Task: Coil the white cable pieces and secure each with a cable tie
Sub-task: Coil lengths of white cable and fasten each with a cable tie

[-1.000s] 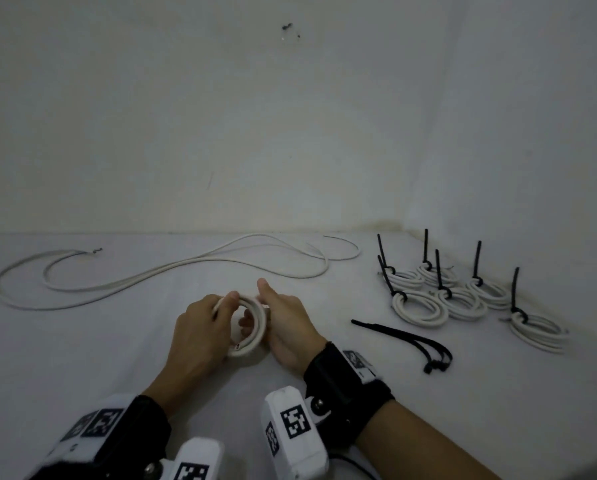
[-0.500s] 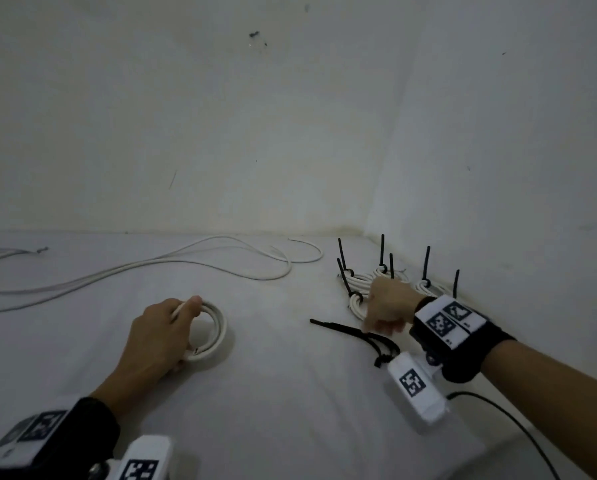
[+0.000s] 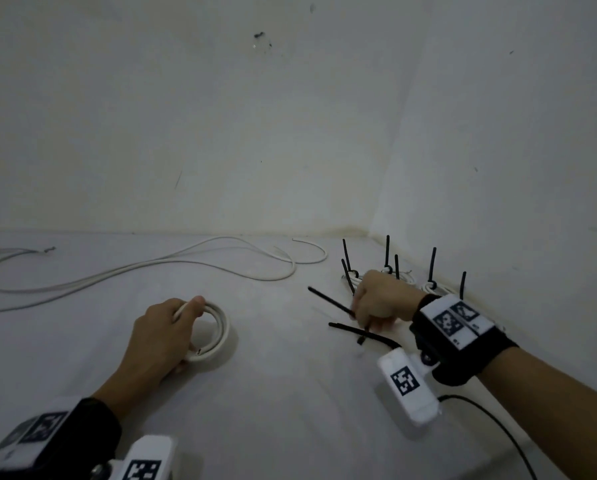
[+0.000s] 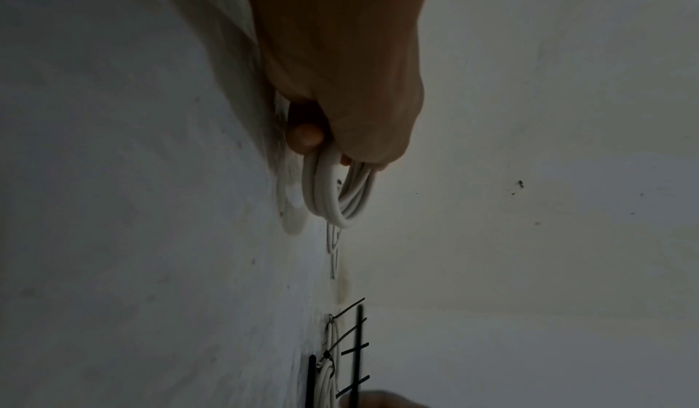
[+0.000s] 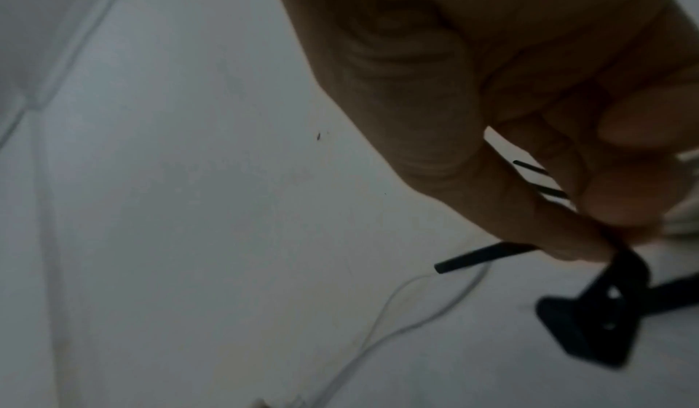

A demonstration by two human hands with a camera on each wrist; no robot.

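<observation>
Head: left hand (image 3: 158,336) grips coil (image 3: 217,327) on bench (image 3: 290,410); right hand (image 3: 380,301) pinches tie (image 3: 330,301).
L wrist: coil (image 4: 336,193) looks light and springy, so hold across all turns.
R wrist: tie (image 5: 480,257) thin, flexible; grip near head.

Around the white coil (image 3: 214,332) the white surface (image 3: 279,393) is bare on its near side and right side. Beyond the coil lie loose cables (image 3: 151,268). Far right of the coil, tied coils (image 3: 404,277) with upright black ties block the wall corner.
</observation>
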